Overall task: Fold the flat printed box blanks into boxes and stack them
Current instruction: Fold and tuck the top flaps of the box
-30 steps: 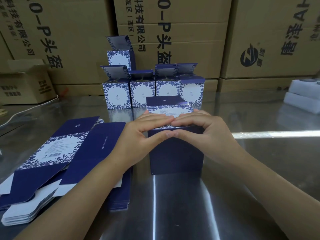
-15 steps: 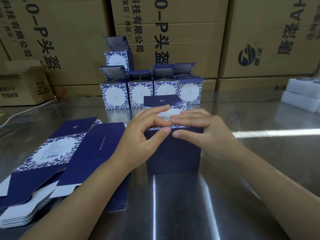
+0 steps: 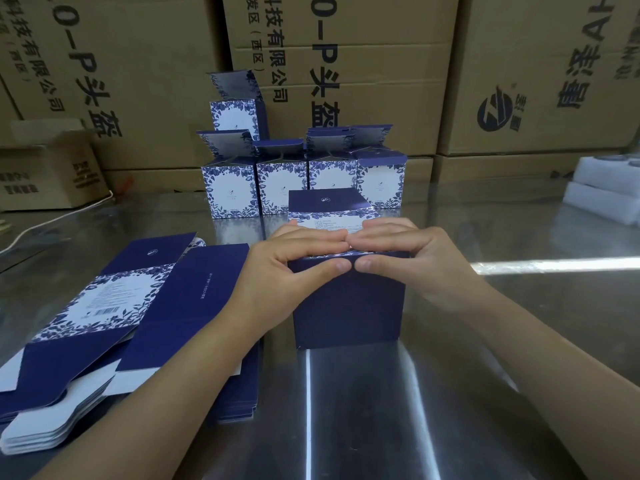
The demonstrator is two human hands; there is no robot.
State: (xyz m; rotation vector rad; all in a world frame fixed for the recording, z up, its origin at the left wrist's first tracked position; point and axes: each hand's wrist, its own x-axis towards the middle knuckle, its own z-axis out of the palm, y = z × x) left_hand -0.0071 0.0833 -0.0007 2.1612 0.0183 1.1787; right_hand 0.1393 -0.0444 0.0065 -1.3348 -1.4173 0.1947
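Observation:
A dark blue box (image 3: 348,306) with a floral white panel stands on the steel table in front of me. My left hand (image 3: 291,265) and my right hand (image 3: 405,258) both grip its top edge, fingers laid over the top panel and thumbs pressed on the near face, fingertips meeting in the middle. Its far lid flap (image 3: 327,200) sticks out beyond my fingers. To the left lies a stack of flat blanks (image 3: 114,317). Behind the box stands a row of folded boxes (image 3: 301,185) with open lids, and one more folded box (image 3: 235,114) sits on top at the left.
Large brown cartons (image 3: 346,81) form a wall behind the shiny steel table (image 3: 381,410). A small open carton (image 3: 45,168) sits at far left with a white cable (image 3: 52,221). White foam blocks (image 3: 602,188) lie at the right edge.
My fingers slid forward and flattened over the box top, the left index coming down beside the right fingers. The thumbs now press on the near face.

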